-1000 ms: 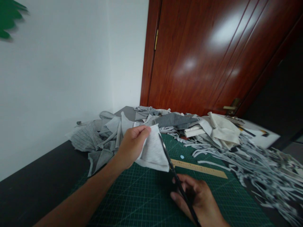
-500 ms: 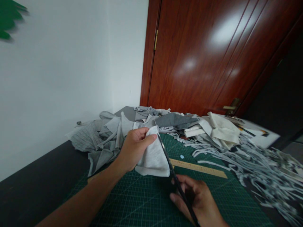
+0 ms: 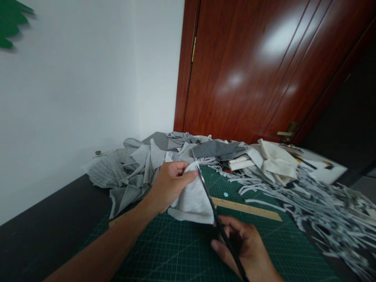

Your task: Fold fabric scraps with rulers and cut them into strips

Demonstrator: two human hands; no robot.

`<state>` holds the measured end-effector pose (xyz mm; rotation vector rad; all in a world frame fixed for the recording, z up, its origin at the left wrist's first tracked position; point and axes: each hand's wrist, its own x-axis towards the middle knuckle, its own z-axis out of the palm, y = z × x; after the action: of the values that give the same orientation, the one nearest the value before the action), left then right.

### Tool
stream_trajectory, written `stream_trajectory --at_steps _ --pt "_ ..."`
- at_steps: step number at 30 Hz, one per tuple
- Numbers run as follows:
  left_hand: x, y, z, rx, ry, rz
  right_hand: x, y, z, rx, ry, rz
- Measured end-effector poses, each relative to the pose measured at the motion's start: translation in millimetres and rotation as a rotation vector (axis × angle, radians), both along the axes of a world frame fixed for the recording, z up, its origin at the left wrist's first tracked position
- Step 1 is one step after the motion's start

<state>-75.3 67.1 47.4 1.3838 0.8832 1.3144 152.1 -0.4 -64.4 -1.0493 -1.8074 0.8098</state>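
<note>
Between the thumb and fingers of my left hand [image 3: 173, 182] hangs a light grey piece of fabric [image 3: 194, 199], pinched near its top edge above the mat. My right hand [image 3: 243, 244] is closed around the black handles of a pair of scissors [image 3: 217, 217]. The blades run up along the fabric's right edge, with the tips close to my left thumb. How far the blades are parted is hard to make out. Below both hands lies a green cutting mat [image 3: 164, 250] with grid lines.
A wooden ruler [image 3: 249, 209] lies on the mat beyond my right hand, near a small pale disc [image 3: 225, 194]. Crumpled grey cloth [image 3: 129, 168] is heaped at the left. Cream fabric [image 3: 277, 160] and a tangle of cut grey strips [image 3: 317, 207] lie at the right, before a wooden door [image 3: 235, 90].
My left hand and the fabric have shifted slightly right and down, bringing the fabric's lower right corner against the scissors. My right hand has hardly moved.
</note>
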Motion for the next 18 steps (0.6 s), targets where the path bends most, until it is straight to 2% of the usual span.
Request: stream_trajectory --at_steps 9,18 --pt "-0.3 -0.3 -0.6 0.014 -0.014 0.000 -2.1 -1.2 9.9 0.012 -0.095 0.002" --pt "0.2 3.7 -2.1 0.099 -0.021 0.152 -3.2 -2.0 18.3 0.021 -0.121 0.041"
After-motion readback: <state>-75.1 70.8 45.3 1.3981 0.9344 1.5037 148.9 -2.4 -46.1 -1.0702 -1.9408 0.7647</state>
